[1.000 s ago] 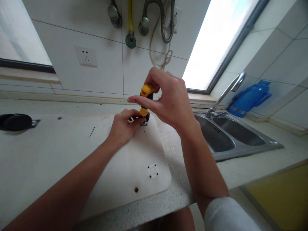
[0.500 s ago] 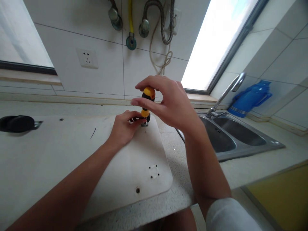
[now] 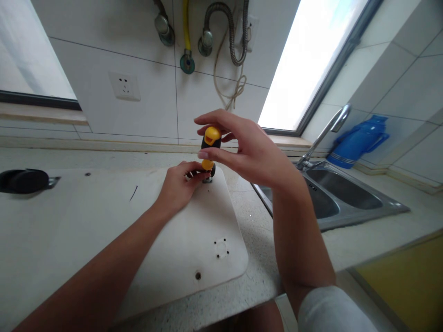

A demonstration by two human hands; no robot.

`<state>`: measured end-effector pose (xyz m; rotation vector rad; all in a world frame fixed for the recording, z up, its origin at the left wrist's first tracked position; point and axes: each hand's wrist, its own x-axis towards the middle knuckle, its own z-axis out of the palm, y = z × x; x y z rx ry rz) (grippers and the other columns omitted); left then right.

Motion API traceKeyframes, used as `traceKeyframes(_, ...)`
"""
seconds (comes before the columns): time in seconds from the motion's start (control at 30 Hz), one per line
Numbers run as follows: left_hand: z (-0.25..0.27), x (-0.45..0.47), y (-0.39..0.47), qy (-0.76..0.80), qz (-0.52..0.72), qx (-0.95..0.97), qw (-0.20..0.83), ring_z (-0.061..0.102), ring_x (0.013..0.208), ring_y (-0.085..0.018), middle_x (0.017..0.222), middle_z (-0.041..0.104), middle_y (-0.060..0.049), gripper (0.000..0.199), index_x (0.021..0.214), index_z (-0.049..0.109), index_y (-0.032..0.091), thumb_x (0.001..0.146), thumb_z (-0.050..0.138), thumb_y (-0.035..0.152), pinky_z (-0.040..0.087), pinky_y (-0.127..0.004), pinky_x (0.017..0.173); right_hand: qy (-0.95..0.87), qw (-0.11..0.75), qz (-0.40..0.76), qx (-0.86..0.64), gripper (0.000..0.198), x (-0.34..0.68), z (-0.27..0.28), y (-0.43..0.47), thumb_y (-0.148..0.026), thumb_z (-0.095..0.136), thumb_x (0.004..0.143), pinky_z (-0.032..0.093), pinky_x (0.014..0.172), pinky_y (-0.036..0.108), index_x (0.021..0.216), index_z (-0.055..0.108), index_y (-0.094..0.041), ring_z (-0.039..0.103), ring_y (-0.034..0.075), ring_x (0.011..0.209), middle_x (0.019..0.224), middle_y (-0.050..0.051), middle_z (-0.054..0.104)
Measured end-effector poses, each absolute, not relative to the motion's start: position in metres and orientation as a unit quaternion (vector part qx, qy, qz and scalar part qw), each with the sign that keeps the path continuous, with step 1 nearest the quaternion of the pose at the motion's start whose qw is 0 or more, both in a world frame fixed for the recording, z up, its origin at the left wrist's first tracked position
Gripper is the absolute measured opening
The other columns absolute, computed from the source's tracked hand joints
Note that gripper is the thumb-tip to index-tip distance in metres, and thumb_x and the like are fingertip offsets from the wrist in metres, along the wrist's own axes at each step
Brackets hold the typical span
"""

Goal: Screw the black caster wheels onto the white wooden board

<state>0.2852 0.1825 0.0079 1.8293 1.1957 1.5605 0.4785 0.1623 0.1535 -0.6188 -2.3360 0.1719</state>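
Observation:
A yellow-and-black screwdriver (image 3: 211,142) stands nearly upright above the far right corner of a white board (image 3: 180,249). My right hand (image 3: 251,150) is curled around its handle, thumb across the near side and fingers behind. My left hand (image 3: 180,184) pinches at the foot of the screwdriver, on a small caster (image 3: 212,170) with a black wheel and a metal plate against the board. The fingers partly hide the caster, and the screwdriver's tip is hidden.
Another black caster (image 3: 26,180) is at the board's left. Four small holes and one larger hole (image 3: 198,275) mark the near right corner. Beyond lie a double sink (image 3: 321,212) with a tap (image 3: 341,119), a blue thermos jug (image 3: 362,140) and wall pipes (image 3: 187,61).
The screwdriver handle has turned, and its slotted end now faces me. My right thumb and wrist have shifted slightly right and downward. My left hand stays at the caster.

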Motion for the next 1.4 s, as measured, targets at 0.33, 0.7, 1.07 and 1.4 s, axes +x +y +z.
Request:
traceKeyframes(0.33, 0.006, 0.285, 0.183, 0.424, 0.574, 0.659, 0.238, 0.077, 0.088, -0.027, 0.096, 0.087, -0.005, 0.013, 0.097, 0.087, 0.026, 0.091, 0.081, 0.035, 0.059, -0.043, 0.086, -0.862, 0.387, -0.010, -0.327, 0.031, 0.469, 0.151, 0.162, -0.045, 0.088, 0.096, 0.046, 0.080, 0.038, 0.104, 0.071, -0.021, 0.062, 0.020, 0.087, 0.095, 0.002, 0.073)
traceKeyframes(0.7, 0.005, 0.285, 0.184, 0.432, 0.562, 0.665, 0.236, 0.076, 0.086, -0.026, 0.096, 0.086, -0.004, 0.011, 0.097, 0.088, 0.026, 0.090, 0.082, 0.032, 0.058, -0.041, 0.082, -0.852, 0.380, -0.051, -0.357, 0.039, 0.466, 0.150, 0.162, -0.054, 0.090, 0.094, 0.040, 0.076, 0.036, 0.091, 0.072, -0.019, 0.059, 0.017, 0.079, 0.082, 0.000, 0.068)
traceKeyframes(1.07, 0.002, 0.283, 0.186, 0.423, 0.566, 0.664, 0.245, 0.075, 0.087, -0.025, 0.098, 0.086, -0.004, 0.012, 0.097, 0.088, 0.027, 0.090, 0.080, 0.032, 0.057, -0.041, 0.085, -0.850, 0.360, -0.055, -0.380, 0.039, 0.464, 0.150, 0.158, -0.051, 0.094, 0.090, 0.033, 0.072, 0.035, 0.092, 0.069, -0.021, 0.051, 0.015, 0.072, 0.076, -0.003, 0.063)
traceKeyframes(1.4, 0.002, 0.281, 0.187, 0.438, 0.552, 0.667, 0.241, 0.077, 0.095, -0.028, 0.103, 0.087, -0.005, 0.016, 0.101, 0.089, 0.027, 0.090, 0.081, 0.037, 0.056, -0.045, 0.090, -0.890, 0.335, 0.044, -0.307, 0.019, 0.479, 0.156, 0.155, -0.027, 0.084, 0.097, 0.042, 0.078, 0.033, 0.108, 0.070, -0.022, 0.063, 0.014, 0.087, 0.102, -0.001, 0.075)
